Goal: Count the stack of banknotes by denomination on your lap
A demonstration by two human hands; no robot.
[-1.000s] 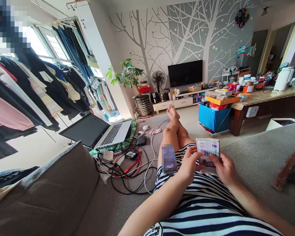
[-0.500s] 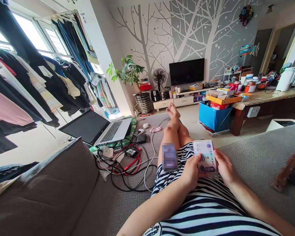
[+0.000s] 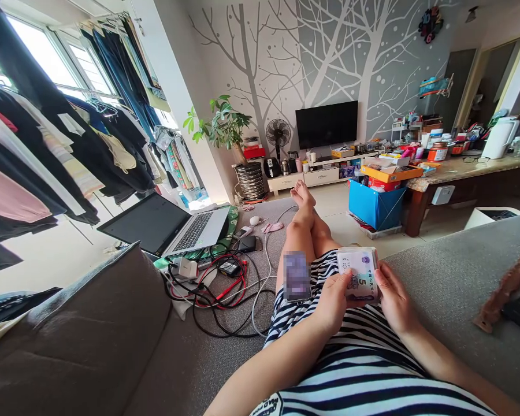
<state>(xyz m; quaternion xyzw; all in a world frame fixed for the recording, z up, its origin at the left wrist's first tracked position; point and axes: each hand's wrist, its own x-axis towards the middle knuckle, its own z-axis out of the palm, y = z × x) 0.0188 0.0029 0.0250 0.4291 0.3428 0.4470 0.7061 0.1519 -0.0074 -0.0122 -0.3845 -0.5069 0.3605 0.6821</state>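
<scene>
A stack of banknotes [image 3: 360,267], its top note marked with a 5, is held over my lap between both hands. My left hand [image 3: 335,294] grips the stack's left side, thumb across the front. On the right edge, my right hand [image 3: 394,297] has its thumb and fingers closed round the notes. Fingers behind the stack are hidden. A phone [image 3: 297,276] with a blurred-out screen lies on my thigh, left of the notes, touched by neither hand. Striped cloth [image 3: 355,358] covers my lap.
I sit on a grey sofa [image 3: 446,289] with legs stretched out. Tangled cables [image 3: 225,312] and an unfolded laptop [image 3: 199,231] lie to the left, beside a cushion [image 3: 91,323]. A brown strip-like thing [image 3: 507,283] is on the right. Beyond stand a blue box [image 3: 375,205] and a cluttered table [image 3: 468,167].
The stack tilts a little and the top note sits lower, its portrait now mostly covered or out of sight. Both hands still hold the notes. The view has shifted slightly.
</scene>
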